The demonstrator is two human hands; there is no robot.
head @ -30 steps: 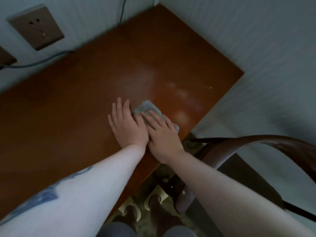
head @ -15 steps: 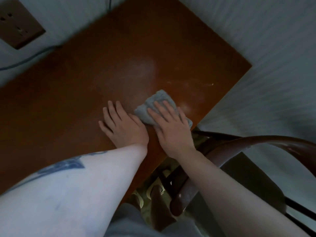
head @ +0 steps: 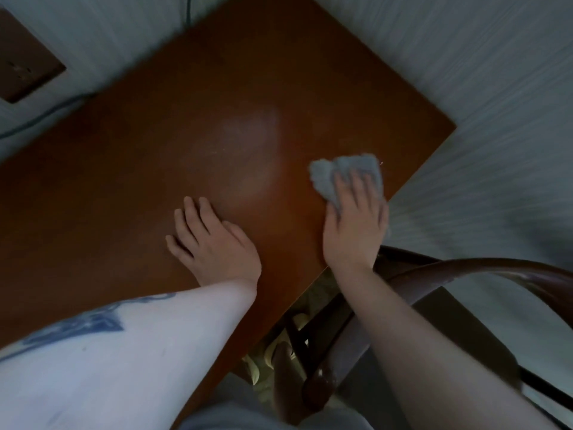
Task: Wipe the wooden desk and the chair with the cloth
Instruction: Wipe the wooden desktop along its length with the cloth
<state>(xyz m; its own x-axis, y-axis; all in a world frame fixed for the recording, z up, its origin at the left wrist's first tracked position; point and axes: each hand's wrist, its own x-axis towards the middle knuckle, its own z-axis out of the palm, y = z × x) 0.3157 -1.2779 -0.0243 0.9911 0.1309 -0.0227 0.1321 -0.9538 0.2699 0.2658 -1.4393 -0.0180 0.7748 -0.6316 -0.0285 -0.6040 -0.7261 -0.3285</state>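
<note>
A dark wooden chair (head: 465, 274) is seen nearest, beside the tabletop (head: 155, 166). The left hand (head: 214, 243) is laid flat, fingers straight. Farther off, near the right edge, a grey cloth (head: 328, 178) is pressed down under the right hand (head: 353, 225), fingers extended.

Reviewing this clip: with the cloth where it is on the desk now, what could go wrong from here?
1. The cloth sits close to the right edge of the desk; another outward stroke might carry it off the edge.
2. The right hand presses it with flat fingers, so the bunched cloth may slip out.
3. The chair curves just under the right forearm and could be bumped on the pull-back.
</note>
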